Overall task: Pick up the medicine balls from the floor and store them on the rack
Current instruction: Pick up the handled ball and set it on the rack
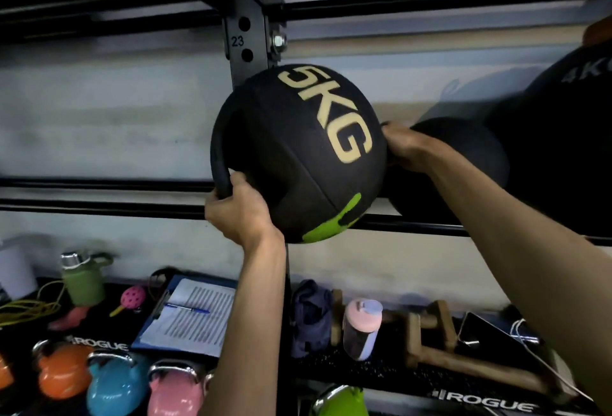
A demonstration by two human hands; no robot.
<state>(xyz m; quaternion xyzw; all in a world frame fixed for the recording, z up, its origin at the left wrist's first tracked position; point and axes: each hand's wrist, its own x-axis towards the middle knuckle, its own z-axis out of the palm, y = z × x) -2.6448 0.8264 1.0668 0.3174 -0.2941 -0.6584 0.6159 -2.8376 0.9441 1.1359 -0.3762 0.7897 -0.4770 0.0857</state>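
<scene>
Currently the black rubber 5 kg medicine ball with green splashes [298,151] sits against the black steel rack rails [99,194], just right of the drilled rack upright [245,41] and just left of a plain black ball [463,157] already stored. The left grip [238,210] is wrapped round the ball's moulded side handle [220,151] from below. The right grip [402,147] curls over the opposite edge, its fingertips hidden behind. A two-sided hold probably steadies the weight while it settles between the rails — whether the rails bear it yet, cannot tell. Writing: "5KG" in tan on the ball, "23" on the upright, "4K" cut off on a further black ball [579,101] at the rails' right end, and "ROGUE" on the lower shelf edge [490,404] by the coloured kettlebells [112,382].
</scene>
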